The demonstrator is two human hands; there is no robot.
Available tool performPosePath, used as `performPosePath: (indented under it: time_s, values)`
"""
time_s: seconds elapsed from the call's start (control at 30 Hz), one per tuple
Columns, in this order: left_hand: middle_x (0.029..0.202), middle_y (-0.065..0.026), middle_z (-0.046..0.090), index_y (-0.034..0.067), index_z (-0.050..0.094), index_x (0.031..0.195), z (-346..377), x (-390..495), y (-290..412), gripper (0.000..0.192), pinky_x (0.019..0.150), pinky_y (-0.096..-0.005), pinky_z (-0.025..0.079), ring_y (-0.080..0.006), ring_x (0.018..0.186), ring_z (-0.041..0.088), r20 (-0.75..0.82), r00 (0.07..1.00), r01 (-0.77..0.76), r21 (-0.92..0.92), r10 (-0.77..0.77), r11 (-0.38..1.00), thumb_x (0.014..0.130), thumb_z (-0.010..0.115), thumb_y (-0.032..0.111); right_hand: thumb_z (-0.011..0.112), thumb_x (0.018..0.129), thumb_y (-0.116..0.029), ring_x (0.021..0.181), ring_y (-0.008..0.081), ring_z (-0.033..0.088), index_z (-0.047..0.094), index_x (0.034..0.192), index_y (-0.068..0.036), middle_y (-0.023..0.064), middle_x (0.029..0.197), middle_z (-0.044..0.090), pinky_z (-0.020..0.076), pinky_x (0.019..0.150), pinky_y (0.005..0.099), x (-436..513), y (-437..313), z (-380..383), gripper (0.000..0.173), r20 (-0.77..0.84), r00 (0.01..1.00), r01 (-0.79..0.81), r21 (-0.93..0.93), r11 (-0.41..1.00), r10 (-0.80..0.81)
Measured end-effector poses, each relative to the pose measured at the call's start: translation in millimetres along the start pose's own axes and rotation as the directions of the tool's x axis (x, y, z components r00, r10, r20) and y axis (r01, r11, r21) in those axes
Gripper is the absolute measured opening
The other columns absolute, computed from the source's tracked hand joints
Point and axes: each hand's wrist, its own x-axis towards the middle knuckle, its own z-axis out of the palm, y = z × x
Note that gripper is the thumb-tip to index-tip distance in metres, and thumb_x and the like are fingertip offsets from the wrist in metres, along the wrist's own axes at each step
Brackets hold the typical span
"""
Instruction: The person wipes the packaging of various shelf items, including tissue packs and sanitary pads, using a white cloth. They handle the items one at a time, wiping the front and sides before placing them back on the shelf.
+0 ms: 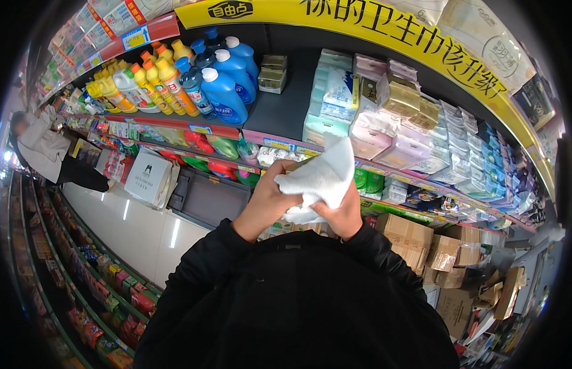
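Note:
My left hand and my right hand are together in front of my chest, both gripping a crumpled white cloth or wipe. One corner of it sticks up past my right fingers. By the left fingertips shows a small brownish edge, perhaps of a packet; the cloth hides most of it. Beyond my hands runs a dark shelf. Two small gold-coloured boxes are stacked on it, between blue pump bottles and packs of sanitary pads. More gold boxes lie on top of the pads.
Yellow and orange bottles fill the shelf's left part. Below right stand cardboard cartons. A grey crate and a white box are on the floor at left. A person bends at far left. Snack shelves line the aisle behind.

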Motion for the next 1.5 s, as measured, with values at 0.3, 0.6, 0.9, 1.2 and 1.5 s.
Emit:
performPosePath:
  time_s: [0.3, 0.6, 0.9, 1.2, 1.5]
  values:
    - [0.113, -0.0051, 0.065, -0.001, 0.051, 0.134, 18.6, -5.3, 19.7, 0.045, 0.079, -0.0226, 0.052, -0.0071, 0.096, 0.063, 0.157, 0.965, 0.254, -0.381, -0.208, 0.889, 0.096, 0.062, 0.021, 0.081, 0.067, -0.006, 0.105, 0.0349, 0.059, 0.06, 0.122, -0.004, 0.0189, 0.115, 0.059, 0.0504, 0.086, 0.0393, -9.1, -1.3, -21.5, 0.059, -0.07, 0.892, 0.382, -0.415, 0.826, -0.447]
    - [0.121, -0.0105, 0.058, -0.004, 0.046, 0.129, -19.5, 97.8, 58.8, 0.053, 0.1, -0.0331, 0.047, -0.0194, 0.113, 0.058, -0.002, 0.958, -0.264, -0.388, 0.286, 0.883, 0.082, 0.069, 0.003, 0.075, 0.074, -0.002, 0.078, 0.0239, 0.062, 0.065, 0.11, -0.001, 0.0109, 0.09, 0.063, 0.0485, 0.07, 0.0311, -52.7, 9.8, -74.2, 0.038, -0.298, 0.899, 0.183, -0.408, 0.894, -0.32]
    - [0.121, -0.0097, 0.062, -0.002, 0.055, 0.125, -36.5, 299.0, 67.5, 0.051, 0.097, -0.0303, 0.043, -0.0202, 0.113, 0.057, 0.059, 0.952, -0.305, 0.186, 0.3, 0.934, 0.078, 0.073, -0.001, 0.072, 0.078, -0.002, 0.077, 0.0247, 0.06, 0.063, 0.102, 0.0, 0.0105, 0.086, 0.06, 0.0473, 0.071, 0.0323, -112.9, 27.7, -84.6, 0.025, -0.467, 0.874, -0.036, -0.344, 0.938, -0.137]
    - [0.118, -0.0118, 0.065, 0.0, 0.059, 0.123, -43.5, 330.9, 59.4, 0.039, 0.096, -0.0332, 0.043, -0.0247, 0.109, 0.058, 0.176, 0.909, -0.413, 0.491, 0.377, 0.767, 0.086, 0.066, 0.008, 0.068, 0.082, -0.003, 0.078, 0.0203, 0.058, 0.062, 0.099, 0.0, 0.0074, 0.085, 0.059, 0.0469, 0.072, 0.0304, -123.9, 38.6, -96.2, 0.018, -0.56, 0.826, -0.118, -0.277, 0.954, -0.06]
    - [0.109, -0.0263, 0.066, -0.002, 0.066, 0.107, -108.1, 306.4, 35.1, 0.026, 0.092, -0.0453, 0.051, -0.0414, 0.105, 0.062, 0.111, 0.993, -0.108, 0.992, 0.044, -0.07, 0.086, 0.056, 0.009, 0.067, 0.083, -0.003, 0.079, 0.0187, 0.059, 0.062, 0.098, 0.0, 0.0076, 0.086, 0.06, 0.0467, 0.073, 0.0298, -106.9, 41.9, -91.0, 0.017, -0.487, 0.874, -0.12, -0.212, 0.97, 0.001]
